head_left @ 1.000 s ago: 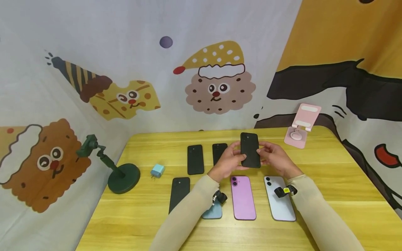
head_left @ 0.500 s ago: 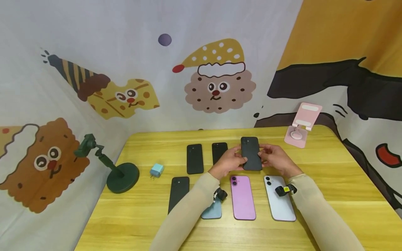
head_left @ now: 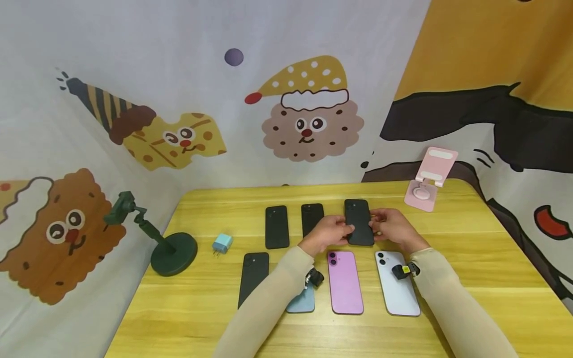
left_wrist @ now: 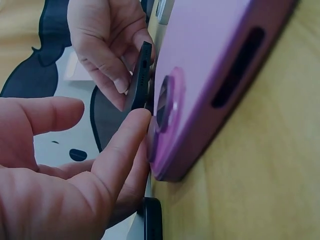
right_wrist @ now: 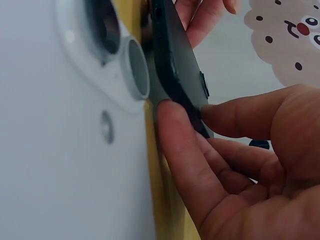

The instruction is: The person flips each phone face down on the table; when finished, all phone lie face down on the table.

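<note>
A black smartphone [head_left: 359,222] lies back up between my hands at the rear of the table, its right edge slightly raised in the right wrist view. My right hand [head_left: 394,229] pinches that edge, thumb [right_wrist: 240,117] above and fingers beneath. My left hand [head_left: 328,232] is at the left edge; in the left wrist view its thumb [left_wrist: 55,115] stands apart from the phone while a fingertip touches the phone's lower edge. A pink phone [head_left: 346,282] and a white phone [head_left: 397,283] lie in front.
More black phones [head_left: 277,226] lie to the left, and a blue phone [head_left: 302,301] is partly under my left sleeve. A blue charger plug [head_left: 222,242], a dark green stand [head_left: 173,254] and a pink phone stand [head_left: 421,195] are on the wooden table [head_left: 188,318].
The black phone has been lowered toward the tabletop and shifted slightly nearer me. My left thumb has moved off it, while my right hand keeps its pinch.
</note>
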Demonstrator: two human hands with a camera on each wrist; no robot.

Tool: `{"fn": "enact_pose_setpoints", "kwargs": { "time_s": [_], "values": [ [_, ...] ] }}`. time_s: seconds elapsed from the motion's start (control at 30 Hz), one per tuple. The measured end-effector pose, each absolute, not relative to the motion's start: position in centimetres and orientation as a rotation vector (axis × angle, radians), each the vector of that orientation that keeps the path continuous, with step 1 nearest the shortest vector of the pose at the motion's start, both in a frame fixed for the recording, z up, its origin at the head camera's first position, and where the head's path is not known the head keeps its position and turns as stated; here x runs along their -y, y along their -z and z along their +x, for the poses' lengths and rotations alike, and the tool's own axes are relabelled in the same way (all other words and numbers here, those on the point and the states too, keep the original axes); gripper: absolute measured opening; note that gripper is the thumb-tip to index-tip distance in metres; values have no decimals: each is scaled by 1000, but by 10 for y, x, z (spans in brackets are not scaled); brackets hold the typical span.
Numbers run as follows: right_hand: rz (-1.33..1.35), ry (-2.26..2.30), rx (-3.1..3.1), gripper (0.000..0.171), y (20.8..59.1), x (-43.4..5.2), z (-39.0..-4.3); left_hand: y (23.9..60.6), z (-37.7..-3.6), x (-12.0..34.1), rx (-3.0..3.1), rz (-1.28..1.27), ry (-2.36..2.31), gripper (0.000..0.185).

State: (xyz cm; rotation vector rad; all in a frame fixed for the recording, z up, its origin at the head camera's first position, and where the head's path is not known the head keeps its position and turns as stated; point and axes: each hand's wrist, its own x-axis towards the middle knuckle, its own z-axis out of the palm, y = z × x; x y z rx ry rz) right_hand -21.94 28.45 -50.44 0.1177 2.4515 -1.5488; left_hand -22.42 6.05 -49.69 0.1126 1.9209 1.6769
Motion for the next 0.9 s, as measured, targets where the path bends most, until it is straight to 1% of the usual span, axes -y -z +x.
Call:
{"fn": "enact_pose_setpoints", "kwargs": {
  "time_s": [0.1, 0.27, 0.47, 0.57, 0.77, 0.9],
  "values": [
    [131, 1501, -2477, 57, 502, -284, -220, 496, -224, -63, -1919, 84, -1682, 61],
    [150, 1429, -2503, 55, 499, -281, -222, 494, -224, -62, -1933, 37, -1669, 67],
    [186, 1438, -2471, 62, 497, -279, -222, 493, -222, -57, -1955, 31, -1675, 66],
    [193, 1434, -2468, 61, 497, -281, -222, 492, -221, -56, -1980, 57, -1651, 67],
    [144, 1423, -2501, 57, 495, -282, -218, 486, -222, -44, -2017, 223, -1549, 71],
    [83, 1310, -2591, 57, 487, -283, -214, 480, -220, -26, -2053, 375, -1517, 69]
  ]
}}
